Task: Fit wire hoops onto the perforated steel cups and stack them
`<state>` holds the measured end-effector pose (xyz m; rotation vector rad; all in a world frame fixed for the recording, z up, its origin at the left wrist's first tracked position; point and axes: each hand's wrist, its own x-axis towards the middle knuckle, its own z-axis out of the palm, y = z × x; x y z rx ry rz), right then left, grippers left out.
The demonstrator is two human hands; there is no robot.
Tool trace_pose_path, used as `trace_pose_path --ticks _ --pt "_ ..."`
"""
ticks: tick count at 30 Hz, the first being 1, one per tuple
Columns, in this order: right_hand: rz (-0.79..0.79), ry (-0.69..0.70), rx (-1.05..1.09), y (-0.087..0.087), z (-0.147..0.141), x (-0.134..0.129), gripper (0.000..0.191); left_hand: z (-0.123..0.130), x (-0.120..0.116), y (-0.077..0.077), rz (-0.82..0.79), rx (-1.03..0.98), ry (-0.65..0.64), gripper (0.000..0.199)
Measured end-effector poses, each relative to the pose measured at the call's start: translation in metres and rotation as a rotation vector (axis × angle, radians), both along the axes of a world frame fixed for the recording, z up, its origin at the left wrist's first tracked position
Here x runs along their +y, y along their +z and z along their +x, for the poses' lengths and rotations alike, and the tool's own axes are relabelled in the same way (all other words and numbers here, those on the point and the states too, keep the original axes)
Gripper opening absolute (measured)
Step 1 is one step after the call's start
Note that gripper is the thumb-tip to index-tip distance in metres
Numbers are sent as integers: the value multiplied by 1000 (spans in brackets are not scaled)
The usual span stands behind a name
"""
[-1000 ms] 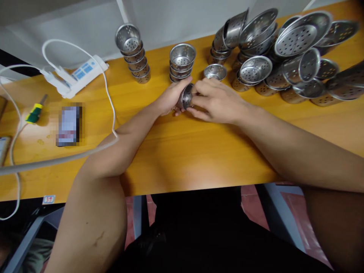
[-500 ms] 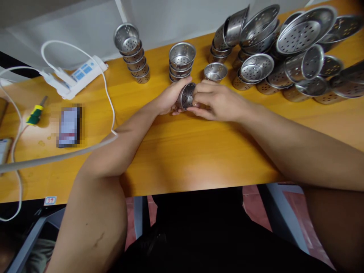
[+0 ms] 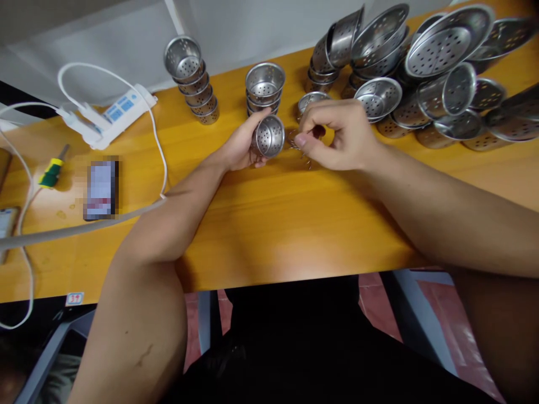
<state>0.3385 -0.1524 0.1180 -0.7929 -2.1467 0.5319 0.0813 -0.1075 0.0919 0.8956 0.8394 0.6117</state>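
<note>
My left hand (image 3: pixel 244 145) is wrapped round a small perforated metal cup (image 3: pixel 270 136), its opening tilted toward me. To its right, my right hand (image 3: pixel 330 134) pinches a thin, wiry metal piece (image 3: pixel 298 141), blurred and apart from the cup. Just behind my left hand stands a stack of perforated cups (image 3: pixel 265 83). A single low cup (image 3: pixel 310 102) is partly hidden behind my right hand.
A taller cup stack (image 3: pixel 183 60) stands at the back left. Many perforated cups and bowls (image 3: pixel 450 47) crowd the back right. At the left lie a power strip (image 3: pixel 122 115) with white cables, a screwdriver (image 3: pixel 51 173) and a phone (image 3: pixel 101 189).
My right hand has pulled back to the right, out of the cup's mouth, with the wiry piece between its fingers. The cup in my left hand has turned its opening more toward me.
</note>
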Motion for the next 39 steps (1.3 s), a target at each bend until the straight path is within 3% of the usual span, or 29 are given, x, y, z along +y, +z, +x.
trace_pose_path --ticks 5,8,10,12,15,17,21,24,28,30,32,36,39 --pt "-20 -206 -500 -3 7 9 47 -1 4 -4 48 -44 46 73" --pt "-38 -247 -606 -4 7 10 38 -2 1 -5 105 -56 28 66" --pt "-38 -252 -543 -4 7 8 40 -4 0 -9 170 -51 30 50" --pt "-47 -202 -427 -4 7 6 62 -6 0 -14 224 -45 28 39" --pt "-46 -68 -302 -7 4 5 98 -9 0 -20 267 -47 28 39" --pt "-23 -46 -258 -11 1 7 98 -11 -2 -20 270 -43 27 40" --pt "6 -64 -150 -19 -5 10 81 -11 -8 -14 235 -27 64 35" --pt "-1 -39 -59 -16 -1 14 82 -10 -8 -10 214 -37 45 34" --pt "80 -129 67 7 14 35 80 -8 -5 -7 194 -51 20 47" --pt "150 -191 17 26 18 53 75 -8 -6 -5 182 -35 46 48" --pt "185 -213 -72 47 15 72 86 -8 -8 -3 173 -19 64 43" --pt "25 -241 -295 86 -18 95 87 -10 -9 -4 186 -32 64 29" --pt "-7 -260 -454 100 -47 98 84 -12 -7 -6 201 -43 38 22"
